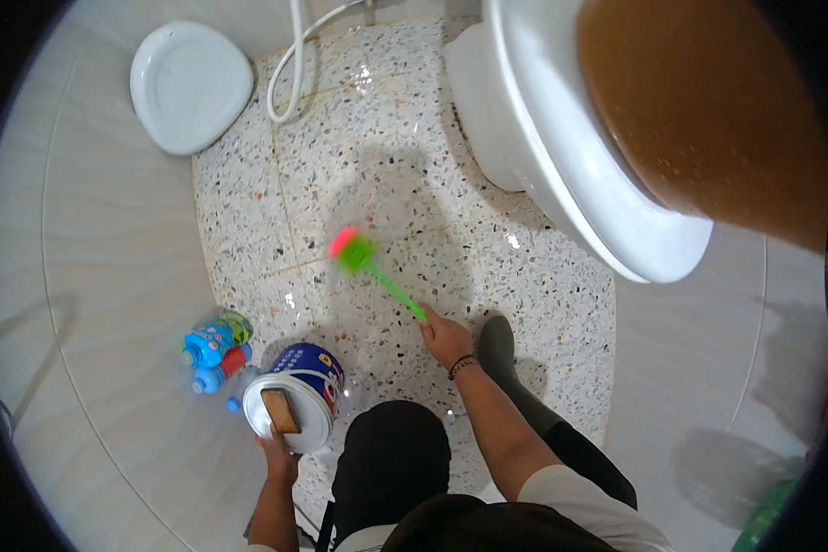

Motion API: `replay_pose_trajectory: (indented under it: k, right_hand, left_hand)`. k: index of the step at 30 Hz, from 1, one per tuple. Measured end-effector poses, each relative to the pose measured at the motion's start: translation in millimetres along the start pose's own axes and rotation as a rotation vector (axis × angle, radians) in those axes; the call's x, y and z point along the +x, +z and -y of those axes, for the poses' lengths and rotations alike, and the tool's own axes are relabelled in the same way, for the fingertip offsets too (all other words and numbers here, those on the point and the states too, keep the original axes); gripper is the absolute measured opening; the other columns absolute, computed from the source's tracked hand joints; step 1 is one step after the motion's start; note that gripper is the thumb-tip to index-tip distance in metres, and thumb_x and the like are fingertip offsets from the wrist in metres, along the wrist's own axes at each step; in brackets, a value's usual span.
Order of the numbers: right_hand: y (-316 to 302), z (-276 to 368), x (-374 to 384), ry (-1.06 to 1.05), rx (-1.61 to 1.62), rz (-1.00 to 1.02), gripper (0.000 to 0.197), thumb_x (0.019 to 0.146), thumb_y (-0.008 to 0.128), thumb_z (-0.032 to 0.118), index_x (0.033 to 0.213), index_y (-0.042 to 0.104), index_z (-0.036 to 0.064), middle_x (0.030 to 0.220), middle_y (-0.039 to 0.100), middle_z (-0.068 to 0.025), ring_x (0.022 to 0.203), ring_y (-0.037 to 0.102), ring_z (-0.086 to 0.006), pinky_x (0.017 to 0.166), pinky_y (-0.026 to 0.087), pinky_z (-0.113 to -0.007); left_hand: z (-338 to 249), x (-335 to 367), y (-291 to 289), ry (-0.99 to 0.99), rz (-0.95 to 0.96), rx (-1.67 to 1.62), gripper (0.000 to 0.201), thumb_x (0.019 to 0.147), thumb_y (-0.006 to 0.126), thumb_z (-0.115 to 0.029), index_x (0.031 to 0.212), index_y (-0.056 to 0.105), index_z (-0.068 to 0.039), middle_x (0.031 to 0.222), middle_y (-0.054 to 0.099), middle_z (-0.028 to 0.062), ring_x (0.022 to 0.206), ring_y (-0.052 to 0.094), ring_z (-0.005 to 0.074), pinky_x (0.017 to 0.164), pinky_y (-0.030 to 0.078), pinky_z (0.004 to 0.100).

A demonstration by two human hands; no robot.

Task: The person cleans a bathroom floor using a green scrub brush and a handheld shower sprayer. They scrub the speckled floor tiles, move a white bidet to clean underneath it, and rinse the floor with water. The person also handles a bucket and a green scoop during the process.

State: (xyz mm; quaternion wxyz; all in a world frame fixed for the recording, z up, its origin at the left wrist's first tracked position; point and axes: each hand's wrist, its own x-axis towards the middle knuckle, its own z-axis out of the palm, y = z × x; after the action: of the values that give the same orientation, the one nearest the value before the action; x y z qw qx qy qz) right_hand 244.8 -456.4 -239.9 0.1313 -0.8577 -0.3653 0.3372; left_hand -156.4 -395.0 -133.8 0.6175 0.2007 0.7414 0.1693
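Observation:
My right hand (447,338) is closed round the thin green handle of a toilet brush (394,289). Its pink and green head, blurred by motion, is over the speckled floor in front of me. At lower left my left hand (281,457) grips the near rim of a blue bucket (316,360) with a white lid; some of its fingers are hidden. On that lid lies a brown rectangular block (281,410), its near end close to my left fingertips.
Several blue-capped bottles, among them a light blue bottle (210,342), stand by the left wall. A white toilet (561,175) with a brown lid (708,120) fills the upper right. At the back are a white stool-like piece (189,87) and a white hose (296,74).

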Motion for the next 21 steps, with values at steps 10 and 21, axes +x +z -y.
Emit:
replay_pose_trajectory:
  k: [10,21]
  right_hand:
    - [-32,28,51,-0.123,-0.093,0.028,0.041,0.091,0.042,0.038,0.128,0.045,0.0206,0.07,0.063,-0.0149,0.064,0.061,-0.0342,0.059,0.049,-0.046]
    - [-63,71,165,-0.129,-0.059,-0.053,0.039,0.09,0.043,0.038,0.124,0.047,0.0207,0.088,0.064,-0.0165,0.082,0.062,-0.0337,0.07,0.049,-0.047]
  left_hand:
    - [17,10,-8,0.214,0.022,0.115,0.063,0.09,0.05,-0.041,0.136,0.009,-0.023,0.138,0.022,0.0141,0.121,0.035,0.0374,0.086,0.042,0.0597]
    - [7,6,11,0.14,-0.1,-0.018,0.056,0.093,0.048,-0.03,0.133,0.013,-0.012,0.133,0.029,0.0167,0.117,0.04,0.0309,0.09,0.044,0.0475]
